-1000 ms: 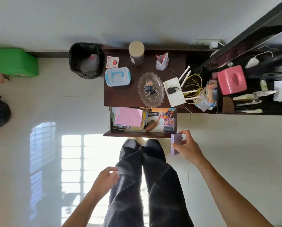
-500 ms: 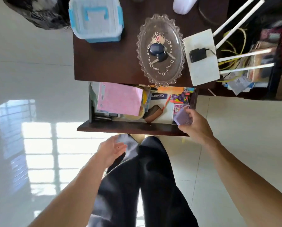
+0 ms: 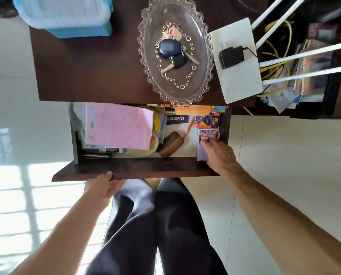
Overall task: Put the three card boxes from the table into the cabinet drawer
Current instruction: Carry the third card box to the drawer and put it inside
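The right hand (image 3: 217, 155) gripped a pale purple card box (image 3: 202, 154) in the front right corner of the dark wooden drawer (image 3: 145, 168). The left hand (image 3: 103, 186), loose-fingered, touched its front. Closing early could trap fingers (image 3: 206, 143).

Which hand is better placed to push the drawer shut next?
Left. The left hand is at the front edge of the drawer; the right hand is inside it, holding the purple card box.

A glass tray (image 3: 197, 84) holding keys (image 3: 169, 49) lies at 12 o'clock, a white router (image 3: 240, 86) with a black adapter (image 3: 231, 56) on it at 2, a blue plastic box (image 3: 66, 14) at 11.
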Demonstrator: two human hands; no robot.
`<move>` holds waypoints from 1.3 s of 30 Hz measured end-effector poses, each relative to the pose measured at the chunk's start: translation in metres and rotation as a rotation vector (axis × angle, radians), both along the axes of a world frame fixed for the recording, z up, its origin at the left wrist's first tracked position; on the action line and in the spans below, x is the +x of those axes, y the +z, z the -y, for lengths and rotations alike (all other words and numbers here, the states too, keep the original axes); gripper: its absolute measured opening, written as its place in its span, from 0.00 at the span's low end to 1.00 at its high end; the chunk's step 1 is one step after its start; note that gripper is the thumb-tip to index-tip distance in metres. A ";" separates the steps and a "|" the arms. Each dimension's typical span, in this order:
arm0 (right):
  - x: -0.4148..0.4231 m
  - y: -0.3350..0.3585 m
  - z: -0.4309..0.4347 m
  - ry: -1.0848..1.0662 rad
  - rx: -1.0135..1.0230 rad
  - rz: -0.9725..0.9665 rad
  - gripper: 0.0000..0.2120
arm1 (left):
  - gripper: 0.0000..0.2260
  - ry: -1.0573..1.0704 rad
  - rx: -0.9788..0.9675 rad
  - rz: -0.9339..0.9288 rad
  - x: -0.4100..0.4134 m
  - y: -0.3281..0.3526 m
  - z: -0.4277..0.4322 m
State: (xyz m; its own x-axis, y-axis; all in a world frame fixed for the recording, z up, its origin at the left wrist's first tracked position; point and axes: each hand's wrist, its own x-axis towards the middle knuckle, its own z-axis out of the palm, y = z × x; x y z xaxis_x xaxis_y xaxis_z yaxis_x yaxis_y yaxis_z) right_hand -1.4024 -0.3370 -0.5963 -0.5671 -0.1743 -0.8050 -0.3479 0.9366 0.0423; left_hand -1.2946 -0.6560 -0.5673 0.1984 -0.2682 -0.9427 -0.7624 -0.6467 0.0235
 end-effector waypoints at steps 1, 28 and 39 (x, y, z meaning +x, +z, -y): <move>0.000 -0.003 0.001 0.003 0.008 0.001 0.32 | 0.04 -0.007 0.005 0.001 -0.002 -0.001 0.001; 0.003 -0.025 -0.005 0.044 0.093 -0.051 0.27 | 0.06 -0.104 0.040 0.029 -0.005 -0.017 0.007; 0.006 -0.030 0.011 -0.032 0.020 -0.083 0.27 | 0.08 -0.038 0.056 0.011 0.000 -0.019 0.009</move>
